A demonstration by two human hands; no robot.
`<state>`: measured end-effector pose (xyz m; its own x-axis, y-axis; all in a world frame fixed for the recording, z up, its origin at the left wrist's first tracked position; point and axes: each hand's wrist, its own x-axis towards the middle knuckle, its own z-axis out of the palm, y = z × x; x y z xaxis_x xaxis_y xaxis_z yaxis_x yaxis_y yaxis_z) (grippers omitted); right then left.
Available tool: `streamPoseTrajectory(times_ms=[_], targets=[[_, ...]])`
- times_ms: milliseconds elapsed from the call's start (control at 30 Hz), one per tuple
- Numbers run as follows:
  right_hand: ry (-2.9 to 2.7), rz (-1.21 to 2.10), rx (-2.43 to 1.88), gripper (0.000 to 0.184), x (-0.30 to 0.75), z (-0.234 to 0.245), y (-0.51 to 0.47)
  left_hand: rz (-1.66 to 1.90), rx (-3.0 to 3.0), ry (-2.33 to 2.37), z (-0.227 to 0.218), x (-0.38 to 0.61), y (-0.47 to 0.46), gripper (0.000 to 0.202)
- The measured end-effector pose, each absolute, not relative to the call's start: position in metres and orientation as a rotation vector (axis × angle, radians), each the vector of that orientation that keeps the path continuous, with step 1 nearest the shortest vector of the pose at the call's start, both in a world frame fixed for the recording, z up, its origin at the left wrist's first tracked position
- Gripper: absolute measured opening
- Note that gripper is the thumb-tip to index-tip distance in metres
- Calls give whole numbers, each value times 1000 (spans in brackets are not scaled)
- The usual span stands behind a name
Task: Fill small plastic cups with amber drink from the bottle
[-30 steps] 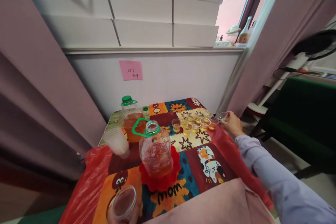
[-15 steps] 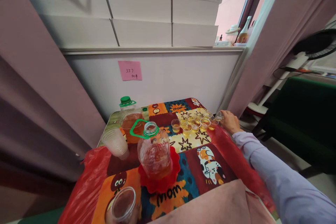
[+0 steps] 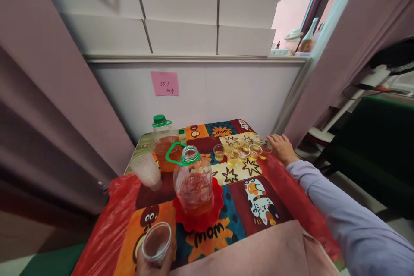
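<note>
My left hand (image 3: 161, 262) is at the table's near edge, closed round an empty clear plastic cup (image 3: 157, 243) held upright. My right hand (image 3: 280, 146) lies at the far right of the table with fingers stretched out, nothing in it, touching or just beside the end of a row of several small cups (image 3: 243, 151) holding amber liquid. Between the hands stands an uncapped jug (image 3: 193, 185) of amber liquid with a green ring handle, on a red scalloped mat (image 3: 216, 213).
A second jug with a green cap (image 3: 163, 146) stands behind, and a tilted stack of clear cups (image 3: 147, 170) to its left. The table (image 3: 255, 198) has a colourful patchwork cover over red plastic. Pink cloth (image 3: 258, 250) lies at the front. Curtains flank both sides.
My right hand held a small clear cup at the end of the row, tipped it, and now rests empty beside the row. My left hand raised its cup slightly.
</note>
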<state>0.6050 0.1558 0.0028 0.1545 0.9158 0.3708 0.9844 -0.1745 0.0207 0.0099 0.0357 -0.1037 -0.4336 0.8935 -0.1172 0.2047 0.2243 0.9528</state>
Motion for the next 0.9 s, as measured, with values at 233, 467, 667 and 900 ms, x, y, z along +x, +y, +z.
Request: streamPoseTrajectory(times_ms=[233, 467, 667, 900], targets=[[-1138, -212, -1874, 82, 511, 21, 109, 1442, 1332, 1749, -88, 34, 13, 73], [-1228, 581, -1130, 69, 323, 58, -4, 1325, 1600, 1483, -33, 78, -9, 51], [-1516, 597, -1134, 72, 253, 34, -33, 1291, 1632, 1411, -14, 87, -24, 54], [-1885, 419, -1104, 81, 241, -27, -42, 1243, 1576, 1343, -23, 82, -35, 65]])
